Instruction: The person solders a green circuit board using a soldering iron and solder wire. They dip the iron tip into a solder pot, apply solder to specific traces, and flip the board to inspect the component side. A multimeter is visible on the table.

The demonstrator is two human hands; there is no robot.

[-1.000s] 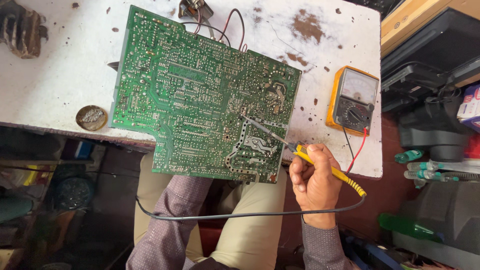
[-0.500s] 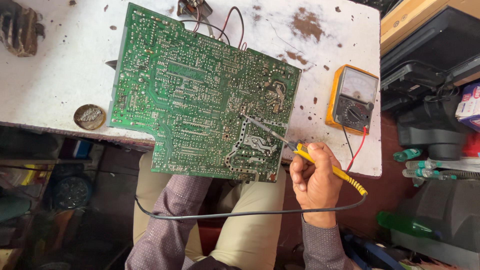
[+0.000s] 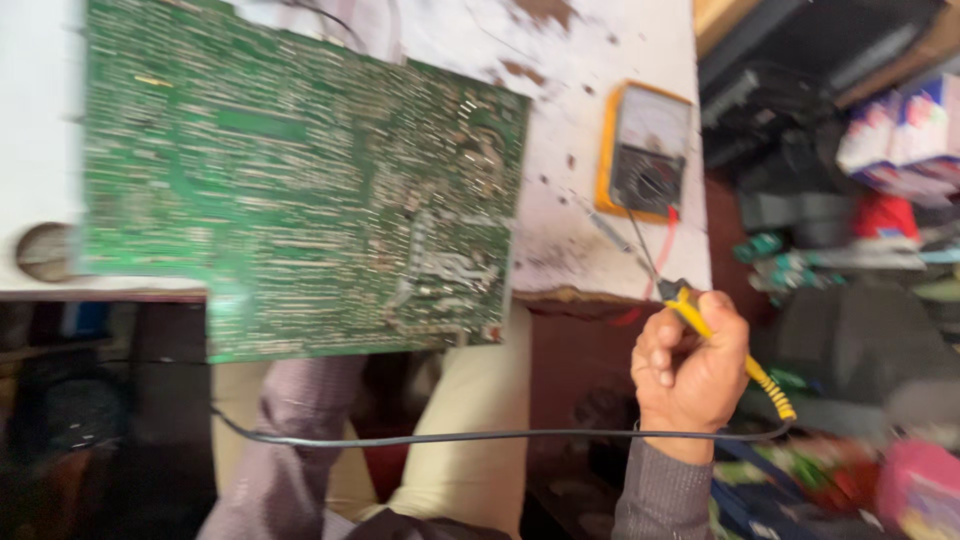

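Nearest the camera, the right hand (image 3: 690, 365) is closed around the yellow handle of a soldering iron (image 3: 735, 355), held in the air just off the near edge of the table (image 3: 590, 150), close to its near right corner. The iron's long axis runs on a slant: the cord end points down and to the right, toward the clutter on the floor, and the thin metal tip points up and to the left, over the table's near right corner; the tip itself is too blurred to place exactly. A black cord (image 3: 480, 436) leaves the lower end of the handle and runs leftward across the lap, below the table edge.

The left hand cannot be seen; only its sleeve (image 3: 290, 440) rises under the green circuit board (image 3: 300, 190), so whether that hand is open or closed cannot be told. The board lies solder side up, its near part hanging well past the table's near edge over the knees, its right edge well apart from the iron. Between that edge and the table's right side is a strip of bare, stained white top.

Farther back, by the table's right edge, lies a yellow meter (image 3: 643, 150) with a red lead and a black lead trailing toward the near edge. At the near left edge a small round tin (image 3: 45, 250) sits just beside the board.
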